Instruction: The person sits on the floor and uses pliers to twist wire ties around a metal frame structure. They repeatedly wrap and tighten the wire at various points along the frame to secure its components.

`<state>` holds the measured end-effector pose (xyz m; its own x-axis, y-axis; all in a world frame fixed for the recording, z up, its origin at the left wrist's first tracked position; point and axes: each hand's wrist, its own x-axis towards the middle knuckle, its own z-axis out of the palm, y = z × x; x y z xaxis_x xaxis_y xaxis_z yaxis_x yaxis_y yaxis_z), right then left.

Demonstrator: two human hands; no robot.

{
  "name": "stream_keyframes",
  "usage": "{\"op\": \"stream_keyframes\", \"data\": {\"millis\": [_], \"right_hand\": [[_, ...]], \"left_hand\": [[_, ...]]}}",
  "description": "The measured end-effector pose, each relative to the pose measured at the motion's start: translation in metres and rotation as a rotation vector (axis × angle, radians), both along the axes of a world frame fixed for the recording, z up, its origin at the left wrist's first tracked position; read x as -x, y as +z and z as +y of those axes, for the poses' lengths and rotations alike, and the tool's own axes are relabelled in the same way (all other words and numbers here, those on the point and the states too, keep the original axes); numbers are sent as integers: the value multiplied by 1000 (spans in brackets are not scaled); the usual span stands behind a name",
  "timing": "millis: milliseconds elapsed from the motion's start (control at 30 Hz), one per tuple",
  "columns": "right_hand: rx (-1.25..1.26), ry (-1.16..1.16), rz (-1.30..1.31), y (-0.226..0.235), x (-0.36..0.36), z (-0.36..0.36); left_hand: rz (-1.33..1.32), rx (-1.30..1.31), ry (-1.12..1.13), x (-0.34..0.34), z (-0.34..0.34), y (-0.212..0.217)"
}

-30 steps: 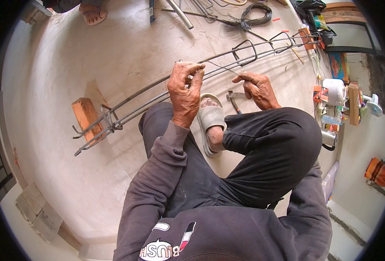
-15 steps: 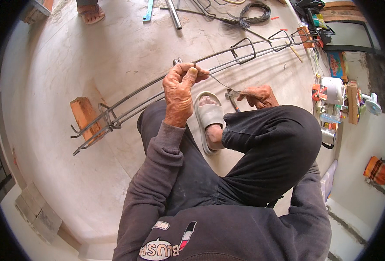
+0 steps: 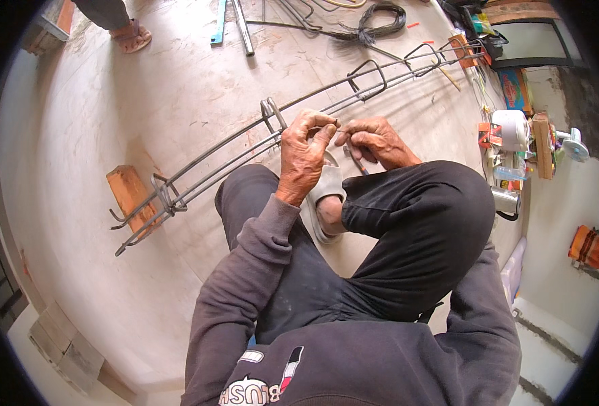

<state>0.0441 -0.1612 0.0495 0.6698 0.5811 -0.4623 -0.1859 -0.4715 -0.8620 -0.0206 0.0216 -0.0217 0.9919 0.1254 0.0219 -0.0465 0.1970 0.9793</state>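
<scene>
A thin wire point(image 3: 341, 130) sits right at the fingertips of the left hand point(image 3: 306, 150), whose grip is a pinch of thumb and forefinger on it, palm side hidden. The right hand point(image 3: 375, 142) comes to the same spot from the other side, fingers curled in and tips at the wire; whether its grip truly pinches the wire is too small to tell. Both hands and the wire are over the near side of a long steel-bar frame point(image 3: 267, 120), which slants across the floor point(image 3: 198, 88) with one brick point(image 3: 129, 189) under its left end and another brick point(image 3: 463, 50) by its far end. Half a second ago the right hand was lower, near the right knee point(image 3: 441, 203), with a stretch of wire showing between the hands; now it has risen until the fingertips almost meet. The frame's middle stirrups, then mostly behind the left hand, now show clear to its left. Along the right side are black plastic bags point(image 3: 494, 46), a blue and orange carton point(image 3: 515, 91), a clear bottle point(image 3: 509, 174) on its side, a metal jug point(image 3: 506, 201) with a dark handle, and an orange bag point(image 3: 588, 246); what the bags, carton and jug hold is hidden.
</scene>
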Motion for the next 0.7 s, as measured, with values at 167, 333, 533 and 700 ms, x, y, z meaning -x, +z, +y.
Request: {"op": "stream_keyframes", "data": {"millis": [167,333,533,700], "right_hand": [[434,61,-644,-8,-12,-63],[691,91,-828,-19,-1,-186],[815,-166,-632,-21,161,-269],[811,-362,-492,-40,255,-273]], "left_hand": [[-288,-651,98,-11,-2,-5],[-219,-1106,-17,-17,-6,-19],[-146,-1365,36,-25,-15,-25],[-134,-1370,58,-35,-6,-29]]}}
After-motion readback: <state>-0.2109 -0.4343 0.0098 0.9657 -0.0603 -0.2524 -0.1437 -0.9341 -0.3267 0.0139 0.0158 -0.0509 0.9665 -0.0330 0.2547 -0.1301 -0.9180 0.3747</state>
